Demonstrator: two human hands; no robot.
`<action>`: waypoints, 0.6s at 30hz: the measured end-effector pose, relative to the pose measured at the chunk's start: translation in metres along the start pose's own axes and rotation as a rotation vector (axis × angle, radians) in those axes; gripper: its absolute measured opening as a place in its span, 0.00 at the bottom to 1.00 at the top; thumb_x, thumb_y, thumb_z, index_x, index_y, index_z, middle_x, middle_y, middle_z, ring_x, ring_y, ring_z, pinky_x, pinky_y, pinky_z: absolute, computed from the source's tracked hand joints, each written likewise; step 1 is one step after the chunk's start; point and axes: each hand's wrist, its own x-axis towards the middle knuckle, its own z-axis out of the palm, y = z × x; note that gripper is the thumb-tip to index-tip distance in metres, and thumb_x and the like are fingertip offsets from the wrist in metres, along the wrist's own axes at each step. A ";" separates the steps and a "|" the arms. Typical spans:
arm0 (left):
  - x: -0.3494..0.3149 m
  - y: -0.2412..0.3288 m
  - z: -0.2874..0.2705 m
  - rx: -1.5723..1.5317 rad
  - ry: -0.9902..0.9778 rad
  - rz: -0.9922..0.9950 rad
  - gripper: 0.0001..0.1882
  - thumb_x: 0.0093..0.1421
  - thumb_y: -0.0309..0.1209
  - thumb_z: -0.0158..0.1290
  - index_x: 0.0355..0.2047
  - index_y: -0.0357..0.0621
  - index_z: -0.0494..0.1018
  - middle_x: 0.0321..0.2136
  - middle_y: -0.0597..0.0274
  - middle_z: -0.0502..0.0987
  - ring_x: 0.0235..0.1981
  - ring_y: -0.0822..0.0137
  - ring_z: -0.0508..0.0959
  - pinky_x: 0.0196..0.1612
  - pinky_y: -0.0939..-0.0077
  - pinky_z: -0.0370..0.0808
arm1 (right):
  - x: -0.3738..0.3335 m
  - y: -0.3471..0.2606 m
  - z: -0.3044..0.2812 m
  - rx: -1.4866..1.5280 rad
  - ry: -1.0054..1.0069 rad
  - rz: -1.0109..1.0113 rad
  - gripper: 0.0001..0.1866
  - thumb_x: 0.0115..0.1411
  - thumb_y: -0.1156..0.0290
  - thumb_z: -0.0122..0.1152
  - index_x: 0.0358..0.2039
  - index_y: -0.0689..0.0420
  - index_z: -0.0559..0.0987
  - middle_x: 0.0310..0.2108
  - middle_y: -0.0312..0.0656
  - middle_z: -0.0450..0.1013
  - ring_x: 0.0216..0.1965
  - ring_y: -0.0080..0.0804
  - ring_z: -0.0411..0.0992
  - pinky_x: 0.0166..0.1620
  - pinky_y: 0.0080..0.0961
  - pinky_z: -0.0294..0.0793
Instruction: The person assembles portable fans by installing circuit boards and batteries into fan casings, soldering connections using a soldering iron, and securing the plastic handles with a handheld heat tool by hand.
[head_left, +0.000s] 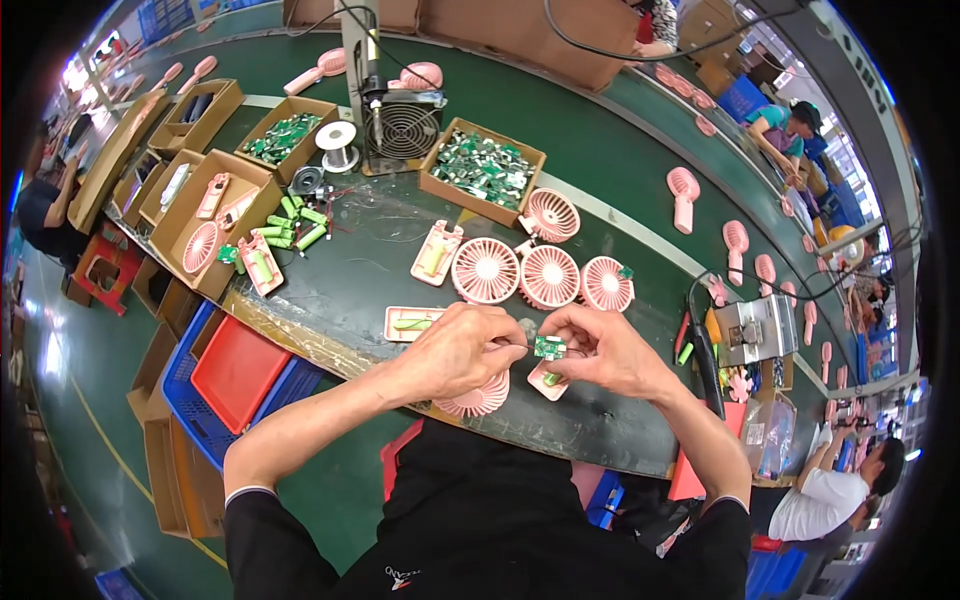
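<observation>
Right hand (617,352) — pinching one small green rectangular circuit board (548,347). Left hand (462,347) — fingertips drawn together, contents unclear.

The left hand (463,345) partly hides a pink fan grille (478,402) — anything in its pinch too small to tell.

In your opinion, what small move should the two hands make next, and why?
Probably, hold the green circuit board steady in the right hand and bring the left hand slightly closer to its edge. The right hand grips the board, while the left thumb and finger are pinched just beside it, with a small gap; whether they hold something thin is unclear.
</observation>
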 end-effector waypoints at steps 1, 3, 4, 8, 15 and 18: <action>0.000 0.000 -0.004 0.001 0.005 -0.003 0.08 0.56 0.27 0.55 0.31 0.33 0.77 0.25 0.49 0.77 0.28 0.53 0.79 0.33 0.63 0.74 | 0.003 -0.001 0.001 -0.073 -0.006 -0.021 0.19 0.49 0.78 0.65 0.43 0.63 0.72 0.25 0.38 0.67 0.25 0.23 0.66 0.30 0.23 0.68; 0.000 0.002 -0.012 -0.109 0.012 -0.108 0.08 0.56 0.27 0.55 0.31 0.33 0.77 0.25 0.48 0.78 0.28 0.57 0.81 0.33 0.66 0.75 | 0.011 -0.001 0.007 -0.310 0.070 -0.242 0.21 0.50 0.77 0.66 0.44 0.62 0.72 0.28 0.45 0.70 0.26 0.36 0.71 0.31 0.31 0.71; -0.003 0.003 -0.016 -0.178 0.043 -0.174 0.08 0.56 0.27 0.56 0.31 0.33 0.77 0.24 0.49 0.79 0.28 0.61 0.81 0.33 0.69 0.76 | 0.017 -0.001 0.009 -0.362 0.101 -0.358 0.21 0.50 0.76 0.66 0.45 0.60 0.72 0.32 0.49 0.72 0.29 0.46 0.73 0.33 0.37 0.73; -0.014 -0.013 -0.016 -0.098 0.124 -0.024 0.08 0.53 0.28 0.59 0.28 0.34 0.77 0.24 0.50 0.78 0.25 0.58 0.80 0.31 0.66 0.75 | 0.029 -0.009 0.008 -0.505 0.112 -0.489 0.22 0.48 0.75 0.67 0.45 0.59 0.75 0.35 0.47 0.74 0.33 0.44 0.75 0.35 0.35 0.75; -0.047 0.005 -0.029 0.277 0.647 0.133 0.10 0.50 0.25 0.64 0.30 0.36 0.74 0.27 0.55 0.74 0.28 0.55 0.77 0.29 0.68 0.74 | 0.060 -0.065 0.004 -0.623 0.025 -0.663 0.22 0.50 0.76 0.64 0.47 0.61 0.72 0.33 0.47 0.70 0.33 0.47 0.73 0.32 0.37 0.72; -0.077 0.021 -0.006 0.261 0.734 0.053 0.15 0.48 0.26 0.67 0.35 0.36 0.75 0.34 0.54 0.75 0.34 0.58 0.78 0.34 0.71 0.76 | 0.070 -0.079 0.002 -0.654 0.047 -0.727 0.20 0.51 0.76 0.64 0.45 0.60 0.72 0.34 0.46 0.69 0.34 0.45 0.73 0.33 0.36 0.72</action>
